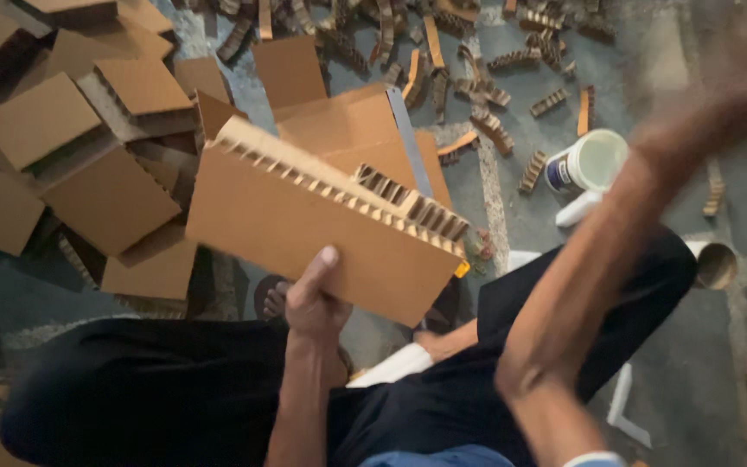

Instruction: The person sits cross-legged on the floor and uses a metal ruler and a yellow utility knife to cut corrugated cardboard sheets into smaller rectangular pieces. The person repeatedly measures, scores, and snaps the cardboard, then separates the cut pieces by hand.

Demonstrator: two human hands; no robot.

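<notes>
1. The person sits on the floor [719, 363] with legs in dark trousers stretched out. The left hand [315, 298] holds up a thick honeycomb cardboard panel [304, 220] by its lower edge, thumb pressed on the near face and the other fingers hidden behind it, so the grip is pinching the panel.

2. The panel is tilted, raised above the lap, its open cell edge facing up and to the right. A short strip of honeycomb core [412, 203] sits along that top edge, partly standing proud.

3. The right hand [719, 95] is lifted high on the right and badly blurred; I cannot tell whether its grip is spread or closed, nor whether it carries anything.

4. Done, judging by how things lie: a heap of finished-looking brown panels [71, 147] is piled at the left, some overlapping.

5. Left: many loose honeycomb strips [486, 86] lie scattered across the floor at the top, well apart from the heap, which suggests plenty of work remains.

6. An open white tub [590, 163] stands on the floor near the right forearm, and a flat cardboard sheet [347, 130] lies just behind the held panel.
</notes>
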